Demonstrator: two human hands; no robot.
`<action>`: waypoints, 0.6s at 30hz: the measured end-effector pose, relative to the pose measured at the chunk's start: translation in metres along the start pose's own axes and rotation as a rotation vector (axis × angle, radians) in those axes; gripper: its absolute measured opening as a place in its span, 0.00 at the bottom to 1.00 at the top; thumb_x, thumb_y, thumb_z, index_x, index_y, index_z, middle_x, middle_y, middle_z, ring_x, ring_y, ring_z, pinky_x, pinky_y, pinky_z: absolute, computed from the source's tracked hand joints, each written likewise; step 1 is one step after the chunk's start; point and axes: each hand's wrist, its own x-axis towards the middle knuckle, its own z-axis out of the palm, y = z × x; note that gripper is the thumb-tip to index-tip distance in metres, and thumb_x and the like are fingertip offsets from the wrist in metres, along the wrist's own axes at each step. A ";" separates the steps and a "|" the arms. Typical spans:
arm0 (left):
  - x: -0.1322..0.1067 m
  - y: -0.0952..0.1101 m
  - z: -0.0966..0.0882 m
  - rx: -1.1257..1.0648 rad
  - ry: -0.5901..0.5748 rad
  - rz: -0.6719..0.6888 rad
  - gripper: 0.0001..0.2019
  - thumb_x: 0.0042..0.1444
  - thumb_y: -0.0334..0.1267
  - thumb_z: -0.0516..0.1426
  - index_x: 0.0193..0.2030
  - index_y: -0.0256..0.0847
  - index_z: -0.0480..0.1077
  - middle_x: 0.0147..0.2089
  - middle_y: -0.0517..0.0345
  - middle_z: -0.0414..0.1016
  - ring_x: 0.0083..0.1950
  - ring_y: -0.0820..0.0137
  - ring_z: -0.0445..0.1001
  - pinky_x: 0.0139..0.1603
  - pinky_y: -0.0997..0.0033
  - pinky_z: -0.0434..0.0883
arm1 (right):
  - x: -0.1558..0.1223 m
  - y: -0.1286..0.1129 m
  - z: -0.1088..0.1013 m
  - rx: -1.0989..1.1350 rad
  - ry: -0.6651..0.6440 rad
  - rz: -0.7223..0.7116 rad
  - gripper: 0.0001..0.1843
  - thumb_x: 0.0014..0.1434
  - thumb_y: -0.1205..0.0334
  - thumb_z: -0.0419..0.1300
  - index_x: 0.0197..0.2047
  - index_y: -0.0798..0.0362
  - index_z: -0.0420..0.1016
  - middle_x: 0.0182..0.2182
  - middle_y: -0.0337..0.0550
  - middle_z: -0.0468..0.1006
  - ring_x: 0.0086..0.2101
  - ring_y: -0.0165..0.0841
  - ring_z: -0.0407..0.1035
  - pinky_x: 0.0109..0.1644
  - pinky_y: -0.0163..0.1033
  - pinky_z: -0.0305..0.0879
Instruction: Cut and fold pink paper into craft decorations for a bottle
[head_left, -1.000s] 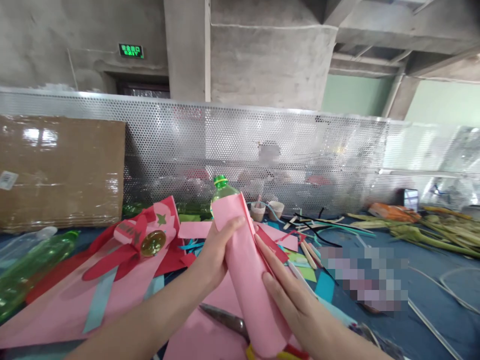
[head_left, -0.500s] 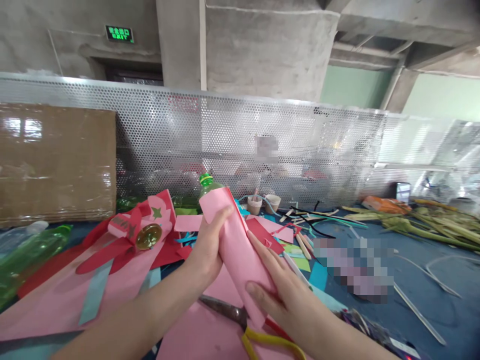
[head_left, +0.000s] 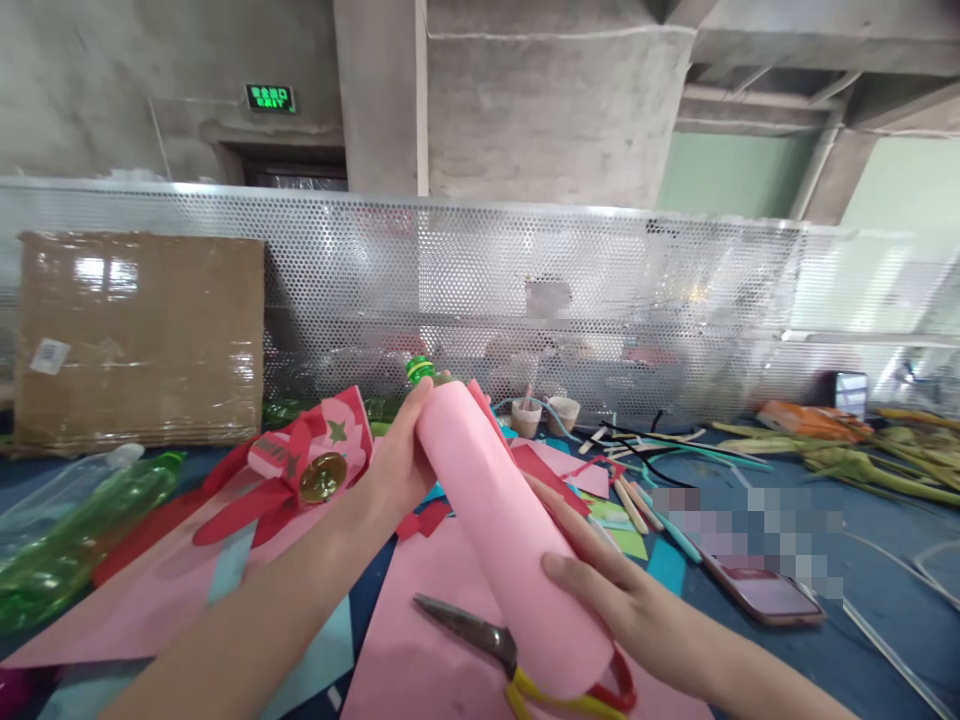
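**Green bottle inside a pink paper sleeve, held between two hands**

The green bottle (head_left: 420,371) is at the centre of the frame, and most of it is covered by the pink paper sleeve (head_left: 506,535). It leans: the green cap points to the upper left, and the wide lower end comes down toward the lower right. The left hand (head_left: 405,445) is curled around the upper end, with its thumb just beside the cap; its other fingers are mostly hidden behind. The right hand (head_left: 611,590) clasps the lower half from the right, its thumb on the near side and its fingers along the far side.

The sleeve is smooth, matte and rounded like a tube, with a narrow red edge (head_left: 489,412) at its upper right. Below it, on a flat pink sheet (head_left: 409,610), lie the scissors (head_left: 469,630), with dark metal blades and yellow and red handles. The sleeve hides part of them, so I cannot tell if they touch.

At left there is a shiny, round golden piece (head_left: 322,478) on layered red and pink paper (head_left: 251,515). In the lower left lies another green bottle (head_left: 82,545), transparent and glossy.
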 end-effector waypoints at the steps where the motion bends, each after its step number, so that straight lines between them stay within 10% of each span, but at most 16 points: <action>1: 0.001 0.001 -0.001 0.009 0.008 0.016 0.18 0.49 0.47 0.65 0.45 0.41 0.73 0.41 0.53 0.80 0.42 0.61 0.78 0.42 0.62 0.76 | 0.000 0.000 0.001 0.001 -0.009 0.004 0.41 0.62 0.34 0.49 0.72 0.41 0.43 0.71 0.34 0.44 0.68 0.40 0.43 0.68 0.47 0.50; 10: -0.005 0.006 0.004 0.063 -0.014 0.064 0.22 0.47 0.45 0.66 0.49 0.42 0.73 0.33 0.58 0.80 0.30 0.68 0.77 0.31 0.69 0.77 | -0.002 -0.008 0.006 -0.070 -0.023 -0.033 0.44 0.62 0.36 0.49 0.72 0.48 0.41 0.72 0.42 0.41 0.68 0.43 0.42 0.68 0.51 0.49; 18: -0.005 -0.003 0.012 0.100 0.114 0.166 0.15 0.46 0.44 0.67 0.40 0.43 0.72 0.34 0.60 0.78 0.33 0.67 0.76 0.34 0.70 0.75 | 0.005 -0.004 0.005 -0.077 0.143 -0.186 0.43 0.54 0.41 0.64 0.67 0.50 0.55 0.63 0.51 0.65 0.61 0.50 0.58 0.64 0.57 0.56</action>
